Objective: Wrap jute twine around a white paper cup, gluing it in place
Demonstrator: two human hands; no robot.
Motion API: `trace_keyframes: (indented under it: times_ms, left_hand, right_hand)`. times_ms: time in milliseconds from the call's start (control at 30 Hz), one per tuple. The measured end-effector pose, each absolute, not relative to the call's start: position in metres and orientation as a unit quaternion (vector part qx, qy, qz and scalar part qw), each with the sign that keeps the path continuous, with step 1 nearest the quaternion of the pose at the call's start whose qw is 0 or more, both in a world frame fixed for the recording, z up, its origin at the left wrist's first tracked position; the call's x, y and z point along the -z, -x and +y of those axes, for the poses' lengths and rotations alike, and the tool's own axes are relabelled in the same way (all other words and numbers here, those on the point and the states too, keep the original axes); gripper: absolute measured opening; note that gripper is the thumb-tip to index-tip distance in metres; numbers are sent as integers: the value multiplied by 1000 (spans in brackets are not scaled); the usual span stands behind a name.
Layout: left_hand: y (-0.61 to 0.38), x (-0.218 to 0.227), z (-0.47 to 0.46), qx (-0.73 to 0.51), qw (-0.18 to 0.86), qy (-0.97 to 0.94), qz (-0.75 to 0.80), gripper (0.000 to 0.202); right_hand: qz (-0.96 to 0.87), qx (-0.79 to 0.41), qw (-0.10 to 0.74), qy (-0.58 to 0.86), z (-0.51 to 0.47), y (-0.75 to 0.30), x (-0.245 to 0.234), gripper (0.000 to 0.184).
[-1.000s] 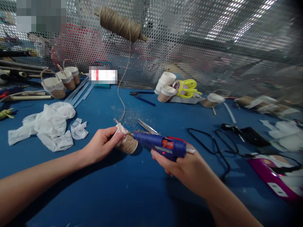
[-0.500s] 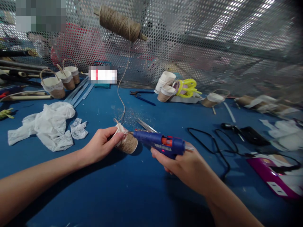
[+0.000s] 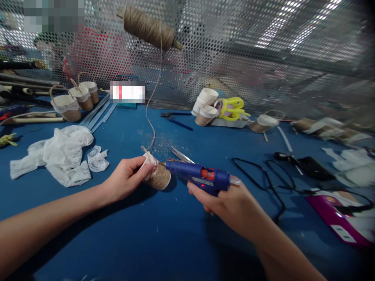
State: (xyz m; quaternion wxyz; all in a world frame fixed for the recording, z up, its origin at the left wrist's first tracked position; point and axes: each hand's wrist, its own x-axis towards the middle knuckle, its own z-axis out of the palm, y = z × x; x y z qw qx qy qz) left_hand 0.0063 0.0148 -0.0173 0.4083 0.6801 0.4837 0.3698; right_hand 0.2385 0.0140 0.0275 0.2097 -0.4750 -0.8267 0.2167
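My left hand (image 3: 127, 175) pinches the rim of a paper cup (image 3: 159, 177) wrapped in brown twine, which lies tilted with its base toward the lower right. My right hand (image 3: 231, 205) is closed around a blue hot glue gun (image 3: 196, 175) with a small red light and a clear glue stick out of its back. The gun's nozzle is at the cup's side, close to the rim; whether it touches I cannot tell. From the cup, a strand of twine (image 3: 150, 121) runs up to a large spool (image 3: 148, 29). Scissors (image 3: 181, 155) lie just behind the gun.
White lace (image 3: 64, 156) is heaped at left, below several twine-wrapped cups with handles (image 3: 68, 109). Pliers (image 3: 177, 119) and stacked white cups (image 3: 205, 99) stand at the back against a perforated metal screen (image 3: 263, 70). A black cord (image 3: 266, 175) and a purple power strip (image 3: 336, 222) lie at right.
Almost nothing differs. Both hands, the cup and the glue gun hold the same positions, with only a very slight shift of the whole view.
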Motion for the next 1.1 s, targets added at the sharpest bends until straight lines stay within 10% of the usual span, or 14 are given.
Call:
trace_keyframes:
  times_ms: [1100]
  left_hand:
    - [-6,17,15,-364,407,-687,480,32]
  right_hand:
    - [-733,-383,170,536,13,-233,-44,23]
